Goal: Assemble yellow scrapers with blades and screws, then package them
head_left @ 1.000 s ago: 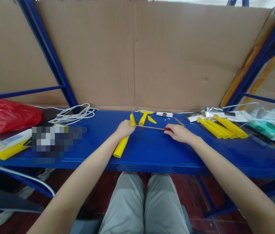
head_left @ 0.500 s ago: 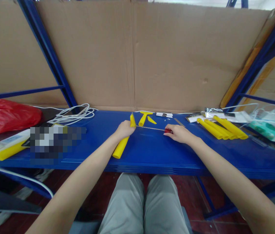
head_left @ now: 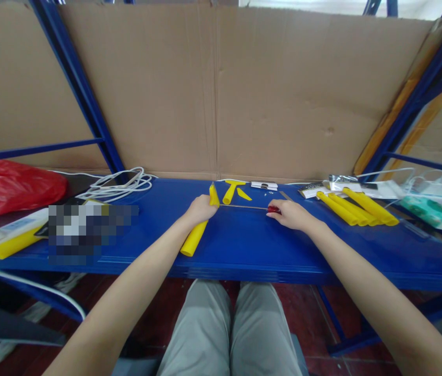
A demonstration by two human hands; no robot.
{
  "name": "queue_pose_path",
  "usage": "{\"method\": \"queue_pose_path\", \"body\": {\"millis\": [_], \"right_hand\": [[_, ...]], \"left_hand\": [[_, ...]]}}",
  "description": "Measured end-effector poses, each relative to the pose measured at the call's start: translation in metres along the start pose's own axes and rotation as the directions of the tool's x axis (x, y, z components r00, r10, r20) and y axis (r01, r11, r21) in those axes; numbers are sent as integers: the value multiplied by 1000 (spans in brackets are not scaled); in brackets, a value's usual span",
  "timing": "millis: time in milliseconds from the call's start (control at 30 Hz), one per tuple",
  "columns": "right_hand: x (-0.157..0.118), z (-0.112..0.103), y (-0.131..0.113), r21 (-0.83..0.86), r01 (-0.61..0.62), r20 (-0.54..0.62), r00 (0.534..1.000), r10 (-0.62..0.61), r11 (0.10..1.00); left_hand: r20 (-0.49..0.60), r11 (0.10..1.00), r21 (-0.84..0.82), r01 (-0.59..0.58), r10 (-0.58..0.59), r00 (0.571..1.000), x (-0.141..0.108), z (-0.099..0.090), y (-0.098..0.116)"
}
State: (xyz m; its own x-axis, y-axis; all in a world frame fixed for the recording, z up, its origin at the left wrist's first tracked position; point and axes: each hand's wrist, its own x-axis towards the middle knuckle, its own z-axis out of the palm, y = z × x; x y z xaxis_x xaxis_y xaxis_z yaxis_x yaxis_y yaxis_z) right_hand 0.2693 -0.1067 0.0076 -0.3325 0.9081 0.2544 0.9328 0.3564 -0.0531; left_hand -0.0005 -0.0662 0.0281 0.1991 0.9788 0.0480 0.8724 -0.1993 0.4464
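While tube in hand, packaging illegible.

no lettering, brand or number can be read. the dark-and-white packet at the far right of the blue table bears pale marks like print, too small to make out. on the left, the white package has a bluish area, too blurred to read. any print on the green packet at the right is likewise too blurred to tell.
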Motion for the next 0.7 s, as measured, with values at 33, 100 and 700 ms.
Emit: {"method": "queue_pose_path", "body": {"millis": [33,100,700], "right_hand": [[0,-1,3,8,-10,3,1000,10,1000],[-1,-2,11,23,-34,9,999,34,999],[-8,-7,55,-148,-338,99,930,353,930]], "left_hand": [[-2,1000,-3,0,0,1000,0,0,0],[-3,1000,-10,-3,3,1000,0,0,-1],[-66,995,34,-94,96,993,9,-13,6]]}}
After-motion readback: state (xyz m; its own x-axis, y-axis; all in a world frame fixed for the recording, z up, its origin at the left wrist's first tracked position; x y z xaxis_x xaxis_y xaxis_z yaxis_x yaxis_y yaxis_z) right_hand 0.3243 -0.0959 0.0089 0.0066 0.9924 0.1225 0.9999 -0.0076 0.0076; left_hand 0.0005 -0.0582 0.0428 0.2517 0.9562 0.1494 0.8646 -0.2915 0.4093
